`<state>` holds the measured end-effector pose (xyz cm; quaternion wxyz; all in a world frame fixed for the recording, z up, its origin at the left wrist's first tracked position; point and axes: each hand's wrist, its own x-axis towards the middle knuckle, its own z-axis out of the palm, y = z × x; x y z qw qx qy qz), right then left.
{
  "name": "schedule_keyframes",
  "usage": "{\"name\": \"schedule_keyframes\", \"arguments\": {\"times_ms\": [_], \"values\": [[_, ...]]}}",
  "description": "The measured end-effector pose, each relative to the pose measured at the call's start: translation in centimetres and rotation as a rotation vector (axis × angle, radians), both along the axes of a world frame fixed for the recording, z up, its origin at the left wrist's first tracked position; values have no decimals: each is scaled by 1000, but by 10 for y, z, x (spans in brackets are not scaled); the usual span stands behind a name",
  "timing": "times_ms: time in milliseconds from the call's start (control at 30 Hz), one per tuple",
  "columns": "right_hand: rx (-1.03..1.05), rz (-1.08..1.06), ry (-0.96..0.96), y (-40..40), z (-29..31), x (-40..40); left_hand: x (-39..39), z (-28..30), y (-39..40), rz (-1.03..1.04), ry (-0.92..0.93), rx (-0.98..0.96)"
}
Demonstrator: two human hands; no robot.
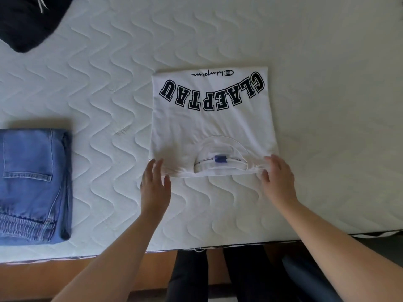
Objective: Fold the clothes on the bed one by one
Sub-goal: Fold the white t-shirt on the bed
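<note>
A white T-shirt (212, 125) with black block letters lies folded into a rectangle on the bed, its collar and blue label toward me. My left hand (155, 186) rests at the shirt's near left corner, fingers spread and touching the edge. At the near right corner, my right hand (278, 182) touches the edge with its fingers apart. Neither hand visibly pinches the cloth.
Folded blue jeans (32, 184) lie at the left on the white quilted mattress (109, 94). A dark garment (28, 20) with a white cord sits at the far left corner. The mattress front edge (196, 247) runs just before my legs.
</note>
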<state>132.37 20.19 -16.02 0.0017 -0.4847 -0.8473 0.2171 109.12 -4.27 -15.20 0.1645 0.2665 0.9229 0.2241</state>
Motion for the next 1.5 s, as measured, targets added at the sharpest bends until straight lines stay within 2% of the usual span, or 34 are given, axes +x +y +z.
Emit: {"name": "schedule_keyframes", "arguments": {"times_ms": [100, 133, 233, 333, 500, 567, 667, 833, 967, 1100, 1233, 1300, 1367, 1500], "values": [[-157, -370, 142, 18, -3, -5, -25, -7, 6, 498, -291, 96], [-241, -458, 185, 23, -3, -7, -34, -11, 8, 581, -393, 81], [-401, -523, 122, 35, -5, -9, -54, -21, 11, 444, -527, -85], [-451, -398, -42, 40, -5, -8, -58, -21, 15, 371, -543, -135], [-388, -435, 100, 36, 1, 0, -57, -13, 7, 390, -413, 30], [-344, -431, 61, 33, 0, 4, -54, -12, -1, 403, -335, 5], [-312, -445, -26, 30, -4, 7, -47, -14, -5, 400, -314, -59], [-228, -492, 160, 31, 1, -7, -54, -5, 11, 417, -208, 25], [-221, -389, 129, 34, 0, -16, -62, -2, 20, 393, -288, 3], [-204, -413, 92, 42, -2, -18, -67, -5, 28, 379, -289, -46], [-137, -397, 89, 46, 1, -18, -64, -1, 36, 331, -175, -72], [-107, -357, 90, 45, 6, -19, -62, 4, 38, 360, -136, -20], [-189, -397, 137, 44, 9, -21, -58, 7, 40, 407, -211, 69], [-618, -819, 543, 35, 12, -25, -51, 6, 40, 611, -654, 393]]}}
